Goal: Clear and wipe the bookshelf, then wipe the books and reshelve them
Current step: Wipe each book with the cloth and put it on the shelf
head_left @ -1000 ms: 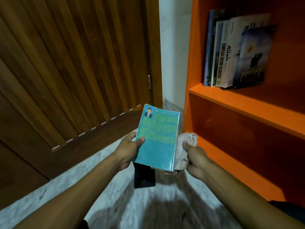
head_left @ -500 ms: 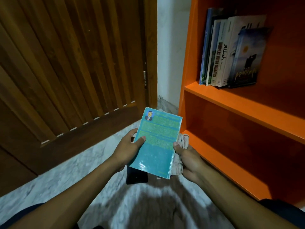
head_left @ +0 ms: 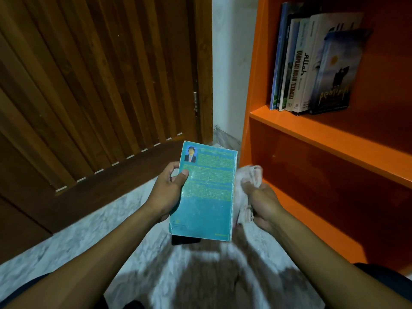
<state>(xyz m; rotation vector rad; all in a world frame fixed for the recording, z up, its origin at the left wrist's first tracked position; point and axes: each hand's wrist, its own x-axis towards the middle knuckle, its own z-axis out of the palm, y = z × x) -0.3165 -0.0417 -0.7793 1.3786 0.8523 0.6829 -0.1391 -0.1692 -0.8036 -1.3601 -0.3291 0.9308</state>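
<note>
My left hand point(head_left: 166, 192) grips a teal paperback book point(head_left: 205, 197) by its left edge, thumb on the back cover, which faces up. Just right of the book, my right hand point(head_left: 262, 204) clutches a crumpled pale cloth point(head_left: 248, 179) against the book's page edge. The orange bookshelf point(head_left: 323, 139) stands to the right. Several books point(head_left: 312, 63) stand upright on its upper shelf, the rightmost leaning. The lower shelf compartment shows nothing in it.
A brown slatted wooden door point(head_left: 100, 85) fills the left. A white wall strip point(head_left: 231, 63) lies between door and shelf. The floor point(head_left: 111, 219) is pale marble. A dark flat object point(head_left: 185, 240) lies on the floor under the book.
The book and both hands stay together in front of me. My right hand has shifted the cloth slightly along the book's right edge. The view has tilted a little.
</note>
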